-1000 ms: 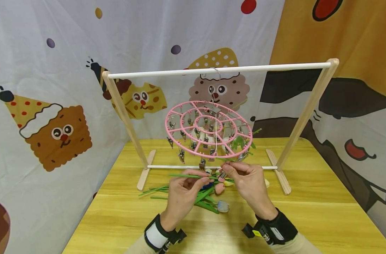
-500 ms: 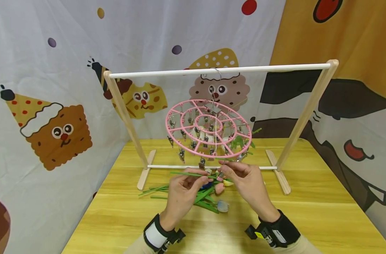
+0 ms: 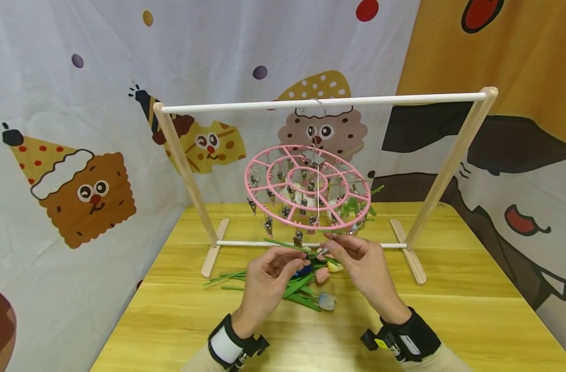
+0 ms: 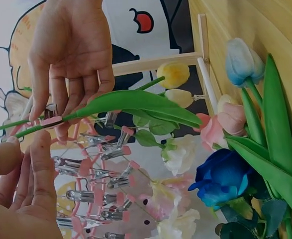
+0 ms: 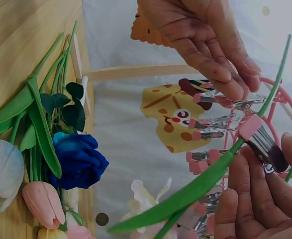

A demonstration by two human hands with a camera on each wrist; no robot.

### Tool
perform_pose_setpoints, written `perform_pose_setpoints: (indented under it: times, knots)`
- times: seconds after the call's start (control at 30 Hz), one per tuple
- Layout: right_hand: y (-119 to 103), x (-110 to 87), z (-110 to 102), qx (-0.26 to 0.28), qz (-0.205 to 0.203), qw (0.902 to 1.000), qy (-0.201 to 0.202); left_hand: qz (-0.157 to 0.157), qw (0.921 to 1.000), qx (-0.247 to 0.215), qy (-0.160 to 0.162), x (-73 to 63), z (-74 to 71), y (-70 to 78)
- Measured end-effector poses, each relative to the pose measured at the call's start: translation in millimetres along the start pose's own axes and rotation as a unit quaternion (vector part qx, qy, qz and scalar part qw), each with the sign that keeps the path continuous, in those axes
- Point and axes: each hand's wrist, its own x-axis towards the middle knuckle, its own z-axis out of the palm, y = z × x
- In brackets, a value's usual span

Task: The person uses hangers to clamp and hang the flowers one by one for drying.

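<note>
A pink-tipped metal clip (image 5: 257, 142) is clamped across a green flower stem (image 5: 275, 89) with a long leaf (image 5: 180, 194). My right hand (image 3: 364, 263) pinches this clip between thumb and fingers, just under the front of the pink round clip hanger (image 3: 306, 226). Beside the stem, my left hand (image 3: 269, 274) has its thumb and fingers spread apart, the fingertips close to the stem. A yellow tulip (image 4: 173, 74) shows beyond the leaf; whether it belongs to this stem I cannot tell.
A wooden stand (image 3: 450, 170) with a white top bar (image 3: 245, 107) carries the hanger. On the table (image 3: 171, 315) lie a blue rose (image 5: 78, 159), a blue-white tulip (image 3: 326, 301), a pink tulip (image 5: 44, 204) and green stems. White blooms (image 4: 178, 154) hang from the hanger.
The stem's left end has swung up and away from my left fingers, which no longer hold it. My right hand stays nearly in place at the clip.
</note>
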Motion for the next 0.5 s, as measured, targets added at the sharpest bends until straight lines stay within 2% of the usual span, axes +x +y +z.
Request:
perform_pose_setpoints:
  times: [0.23, 0.37, 0.5]
  knots:
    - [0, -1.4, 0, 0.023, 0.019, 0.9994, 0.018, -0.039, 0.9989, 0.02, -0.015, -4.7, -6.4, -2.2]
    - [0, -1.5, -1, 0.021, 0.022, 0.9991, 0.031, -0.047, 0.9969, 0.056, -0.028, -8.3, -14.4, -5.6]
    - [1, -2.6, -4, 0.02, 0.023, 0.9987, 0.04, -0.064, 0.9916, 0.103, -0.044, -12.8, -25.2, -9.1]
